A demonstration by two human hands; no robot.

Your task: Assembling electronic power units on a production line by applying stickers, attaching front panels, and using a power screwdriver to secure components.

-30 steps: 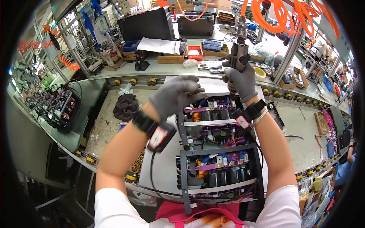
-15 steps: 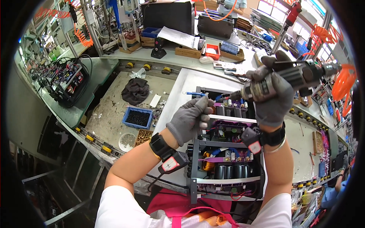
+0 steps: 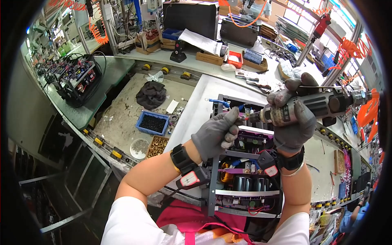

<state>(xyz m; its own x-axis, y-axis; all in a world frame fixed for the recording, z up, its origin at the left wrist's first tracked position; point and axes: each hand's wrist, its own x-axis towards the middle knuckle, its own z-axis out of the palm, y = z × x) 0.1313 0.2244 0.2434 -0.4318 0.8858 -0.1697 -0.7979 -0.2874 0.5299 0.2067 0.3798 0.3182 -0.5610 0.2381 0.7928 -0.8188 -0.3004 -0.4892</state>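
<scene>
My right hand [image 3: 293, 132], in a grey glove, is wrapped round a dark power screwdriver [image 3: 322, 107] held sideways, its nose toward the left. My left hand [image 3: 216, 134], gloved too, pinches with thumb and forefinger right at the screwdriver's tip; whatever sits between the fingers is too small to make out. Both hands are above an open black metal chassis [image 3: 212, 183] with purple circuit boards, black capacitors and a copper coil. A blue cable with a ring terminal [image 3: 218, 102] sticks out over the chassis's far left corner. Black devices with cables are strapped to both wrists.
Left of the chassis are a blue bin of black parts [image 3: 152, 131], a box of brass-coloured fasteners [image 3: 157, 147], a white dish of small parts [image 3: 139, 148] and a dark cloth [image 3: 151, 95]. An orange coiled hose [image 3: 369, 110] hangs at right. Another person [image 3: 259, 9] stands at the back.
My left hand has moved right, and its fingertips now meet the screwdriver's tip. The screwdriver stays in my right hand, a little more level. The whole view has shifted slightly.
</scene>
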